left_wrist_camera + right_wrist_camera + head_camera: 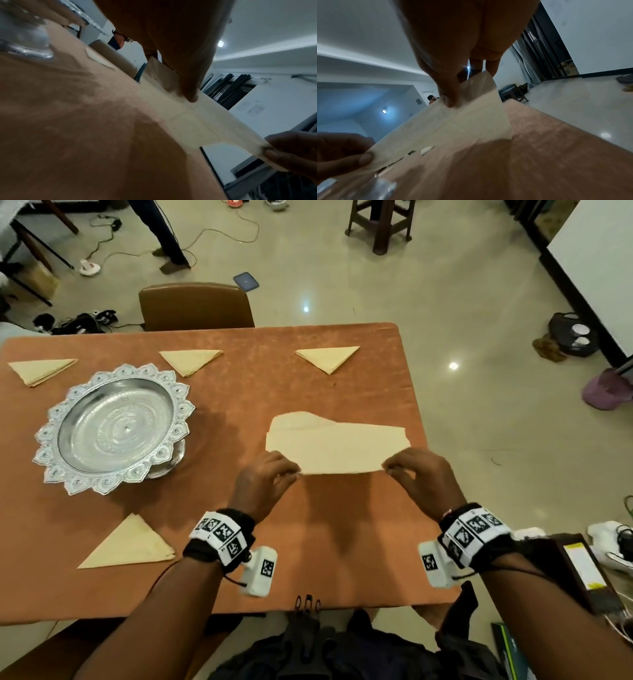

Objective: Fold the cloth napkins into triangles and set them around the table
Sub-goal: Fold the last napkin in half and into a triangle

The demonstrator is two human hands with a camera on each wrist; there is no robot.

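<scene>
A cream cloth napkin (337, 445) is held stretched above the orange table (274, 392), its far part drooping toward the cloth. My left hand (270, 474) pinches its near left corner, my right hand (416, 472) its near right corner. The left wrist view shows the napkin (197, 120) under my thumb, with the right hand (291, 152) pinching the far end. In the right wrist view the napkin (453, 128) hangs from my fingers, the left hand (342, 155) at its other corner. Several folded triangle napkins lie around the table: (42, 369), (190, 360), (329, 357), (128, 544).
An ornate silver pedestal tray (113, 428) stands left of centre. A brown chair (195, 306) sits at the far side. Bags and clothing (342, 645) lie below the near table edge, and cables, shoes and a stool (380, 224) are on the floor.
</scene>
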